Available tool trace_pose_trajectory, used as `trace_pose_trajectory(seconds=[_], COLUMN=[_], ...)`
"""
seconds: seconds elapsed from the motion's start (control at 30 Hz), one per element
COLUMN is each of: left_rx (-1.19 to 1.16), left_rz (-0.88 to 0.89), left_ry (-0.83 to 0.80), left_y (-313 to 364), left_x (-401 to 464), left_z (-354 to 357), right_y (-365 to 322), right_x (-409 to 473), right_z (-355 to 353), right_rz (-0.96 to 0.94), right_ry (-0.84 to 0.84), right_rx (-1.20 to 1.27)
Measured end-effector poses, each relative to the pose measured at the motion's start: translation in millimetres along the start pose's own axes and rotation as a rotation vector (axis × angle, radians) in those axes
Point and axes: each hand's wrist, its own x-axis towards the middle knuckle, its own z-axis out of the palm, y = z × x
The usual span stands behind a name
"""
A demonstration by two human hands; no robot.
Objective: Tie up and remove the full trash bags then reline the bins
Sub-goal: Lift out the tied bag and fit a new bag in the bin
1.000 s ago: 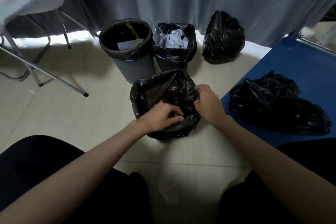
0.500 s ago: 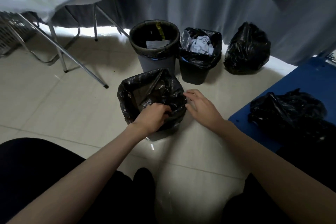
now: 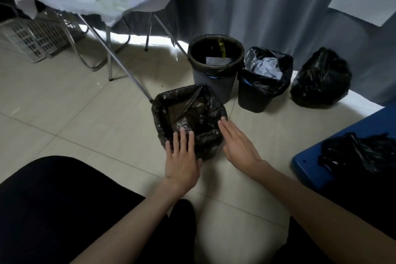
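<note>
A small bin lined with a fresh black bag (image 3: pixel 188 111) stands on the floor just in front of me, its liner folded over the rim and nothing inside. My left hand (image 3: pixel 182 156) lies flat and open against the near rim. My right hand (image 3: pixel 236 143) is open too, its fingertips at the bin's right side. Behind stand a round grey bin (image 3: pixel 215 60) with paper in it and a black bin (image 3: pixel 264 77) whose bag holds crumpled paper. A tied full black bag (image 3: pixel 320 77) sits on the floor to the right of them.
A blue mat (image 3: pixel 351 141) at the right carries a heap of loose black bags (image 3: pixel 360 152). A folding table (image 3: pixel 111 4) with boxes and metal legs stands at the back left, a white crate (image 3: pixel 34 36) beside it. Grey curtain hangs behind. My knees are at the bottom.
Both hands have let go of the liner and opened flat. The view has swung up and left, so the bins sit further right.
</note>
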Motion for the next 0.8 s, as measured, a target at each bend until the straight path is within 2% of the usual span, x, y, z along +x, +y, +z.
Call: trace_pose_trajectory(seconds=[0.23, 0.57, 0.8], left_rx=[0.026, 0.083, 0.168], left_rz=[-0.074, -0.165, -0.239], left_ry=[0.017, -0.063, -0.112], left_y=[-33, -114, -159], left_x=[8, 53, 71], left_z=[7, -9, -19], right_y=[-22, -66, -97], right_x=[18, 120, 166], right_z=[16, 27, 29], right_rz=[-0.041, -0.08, -0.092], right_ry=[-0.05, -0.204, -0.366], right_rx=[-0.024, -0.105, -0.064])
